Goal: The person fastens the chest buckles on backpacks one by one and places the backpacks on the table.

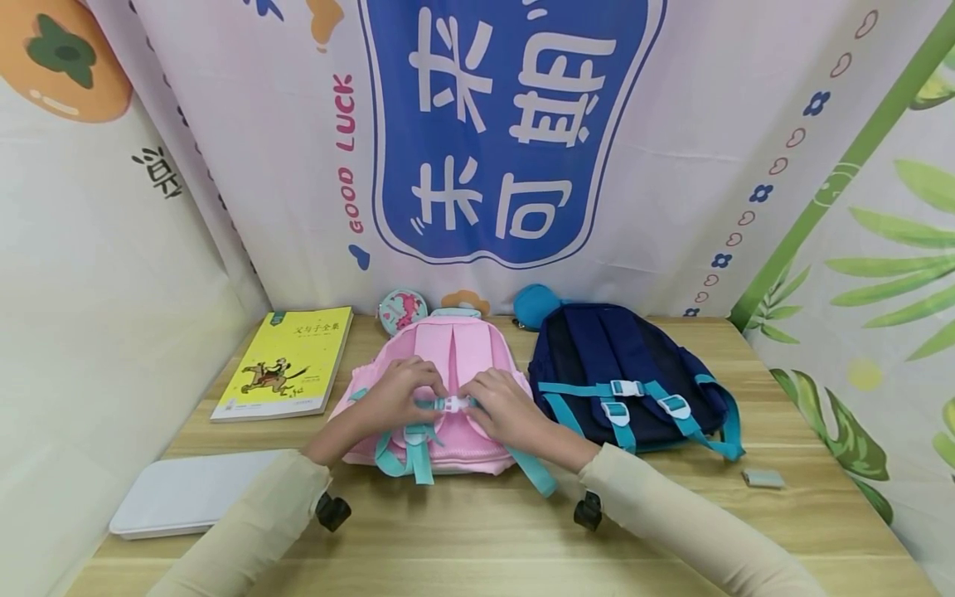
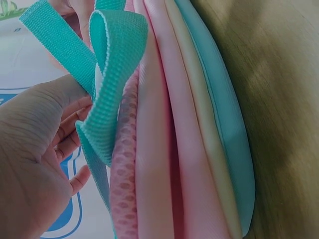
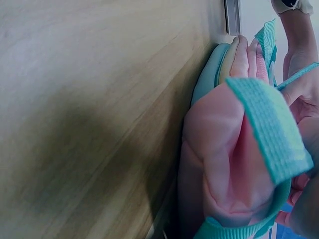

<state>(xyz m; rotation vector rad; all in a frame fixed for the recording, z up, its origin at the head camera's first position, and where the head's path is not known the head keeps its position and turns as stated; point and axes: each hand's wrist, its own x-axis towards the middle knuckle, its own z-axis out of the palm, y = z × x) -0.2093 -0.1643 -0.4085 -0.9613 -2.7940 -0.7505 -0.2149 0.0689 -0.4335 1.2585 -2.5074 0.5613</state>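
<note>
A pink backpack (image 1: 440, 340) lies on the table with its shoulder straps facing up. At its middle is a white chest-strap buckle (image 1: 453, 404) on teal webbing. My left hand (image 1: 399, 396) pinches the buckle's left side with thumb and fingers. From the right, my right hand (image 1: 503, 406) grips the other side and its strap. Whether the two buckle halves are fully joined I cannot tell. Loose teal webbing (image 2: 117, 64) loops beside the left hand (image 2: 37, 154) in the left wrist view. A teal strap end (image 3: 269, 129) hangs by the bag's side in the right wrist view.
A navy backpack (image 1: 597, 348) with teal straps lies to the right, with a small grey block (image 1: 763, 478) near it. On the left are a yellow book (image 1: 287, 361) and a white flat case (image 1: 186, 489). Printed cloth (image 1: 298, 166) hangs behind the table (image 1: 462, 539).
</note>
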